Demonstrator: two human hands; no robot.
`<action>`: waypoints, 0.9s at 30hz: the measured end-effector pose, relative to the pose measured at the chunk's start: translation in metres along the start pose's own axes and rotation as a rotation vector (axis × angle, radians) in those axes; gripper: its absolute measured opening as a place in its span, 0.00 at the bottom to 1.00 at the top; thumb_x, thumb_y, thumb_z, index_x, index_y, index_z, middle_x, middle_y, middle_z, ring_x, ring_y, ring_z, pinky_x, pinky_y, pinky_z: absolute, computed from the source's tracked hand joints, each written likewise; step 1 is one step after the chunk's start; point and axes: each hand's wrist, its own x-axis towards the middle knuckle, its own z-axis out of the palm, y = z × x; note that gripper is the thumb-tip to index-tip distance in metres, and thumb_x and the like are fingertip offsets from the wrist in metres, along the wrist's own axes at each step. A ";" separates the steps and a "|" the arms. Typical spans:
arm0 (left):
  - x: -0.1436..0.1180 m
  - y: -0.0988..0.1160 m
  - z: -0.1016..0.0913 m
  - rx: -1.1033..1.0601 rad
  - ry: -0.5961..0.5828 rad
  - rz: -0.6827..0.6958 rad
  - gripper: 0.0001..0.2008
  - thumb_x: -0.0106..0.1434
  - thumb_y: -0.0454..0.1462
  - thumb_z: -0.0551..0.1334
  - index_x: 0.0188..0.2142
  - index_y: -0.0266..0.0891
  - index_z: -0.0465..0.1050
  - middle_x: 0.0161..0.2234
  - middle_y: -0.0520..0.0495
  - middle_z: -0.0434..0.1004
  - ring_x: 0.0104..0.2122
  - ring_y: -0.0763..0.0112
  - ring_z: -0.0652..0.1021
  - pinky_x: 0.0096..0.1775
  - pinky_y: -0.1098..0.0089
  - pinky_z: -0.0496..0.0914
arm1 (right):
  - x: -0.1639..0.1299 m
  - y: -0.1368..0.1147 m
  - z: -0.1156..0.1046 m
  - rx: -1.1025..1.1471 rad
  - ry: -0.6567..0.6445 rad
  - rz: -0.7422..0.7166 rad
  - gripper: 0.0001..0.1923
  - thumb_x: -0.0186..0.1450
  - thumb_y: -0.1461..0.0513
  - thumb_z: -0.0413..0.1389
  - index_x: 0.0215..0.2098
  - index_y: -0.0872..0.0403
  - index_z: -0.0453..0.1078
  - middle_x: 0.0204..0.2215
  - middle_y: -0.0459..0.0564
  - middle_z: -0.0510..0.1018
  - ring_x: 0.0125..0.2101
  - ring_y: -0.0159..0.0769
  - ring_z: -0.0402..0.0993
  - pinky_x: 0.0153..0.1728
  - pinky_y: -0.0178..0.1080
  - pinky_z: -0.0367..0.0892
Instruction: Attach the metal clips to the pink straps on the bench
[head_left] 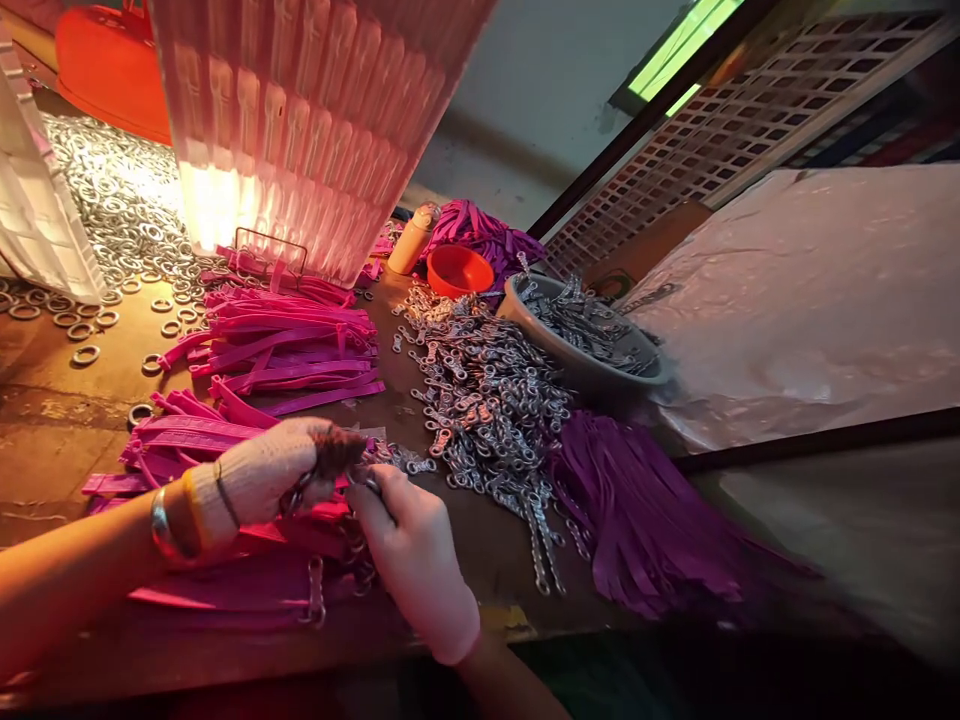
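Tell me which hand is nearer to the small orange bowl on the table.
The right hand is nearer. The orange bowl lies far up the table, almost straight beyond it. The left hand is farther to the left, over the pink straps.

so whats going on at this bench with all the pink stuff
A person in pale gloves works at a wooden bench. The left hand and right hand meet over a pink strap, their fingers pinching small metal hardware at it. Around them lie pink straps, a heap of metal clasps, loose rings and purple straps.
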 end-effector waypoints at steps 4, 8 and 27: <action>0.062 0.040 -0.022 0.581 0.284 0.195 0.13 0.60 0.43 0.64 0.36 0.35 0.79 0.20 0.51 0.71 0.18 0.75 0.66 0.21 0.74 0.62 | 0.002 0.010 0.003 0.077 0.115 -0.013 0.10 0.72 0.59 0.52 0.36 0.52 0.72 0.26 0.43 0.74 0.26 0.31 0.67 0.30 0.32 0.60; 0.127 0.060 -0.028 1.247 0.408 0.272 0.14 0.62 0.34 0.60 0.45 0.35 0.80 0.41 0.39 0.82 0.40 0.62 0.78 0.43 0.67 0.71 | -0.004 0.018 0.009 0.088 0.069 -0.031 0.10 0.73 0.58 0.51 0.41 0.52 0.73 0.32 0.45 0.78 0.32 0.33 0.72 0.36 0.33 0.64; -0.013 0.017 -0.014 0.409 0.033 0.040 0.15 0.64 0.46 0.58 0.26 0.39 0.68 0.16 0.54 0.64 0.13 0.77 0.61 0.16 0.75 0.55 | 0.011 0.012 0.004 -0.230 0.134 -0.269 0.15 0.73 0.65 0.48 0.55 0.54 0.70 0.43 0.53 0.81 0.43 0.40 0.77 0.47 0.39 0.67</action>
